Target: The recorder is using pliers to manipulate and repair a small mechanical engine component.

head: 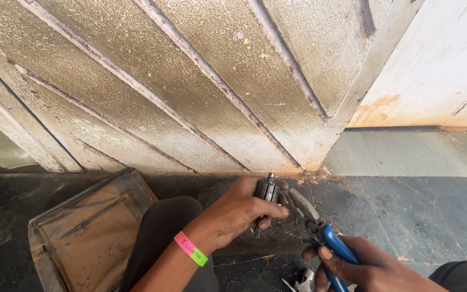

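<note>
My left hand (241, 211) grips a small dark metal part (266, 193) with a shaft sticking out above and below the fingers. A pink and green band circles that wrist. My right hand (366, 267) holds blue-handled pliers (320, 230), whose grey jaws reach up to the right side of the metal part. The pliers' jaws touch or sit right against the part. Both hands work low over a dark floor, in front of a worn metal door.
A rusty flat metal tray (82, 232) lies on the floor at the left. A ribbed, weathered door (190, 81) fills the back. A pale wall (439, 59) stands at the right. My dark-trousered knee (163, 227) is under the left forearm. Small metal bits (301, 281) lie near the bottom edge.
</note>
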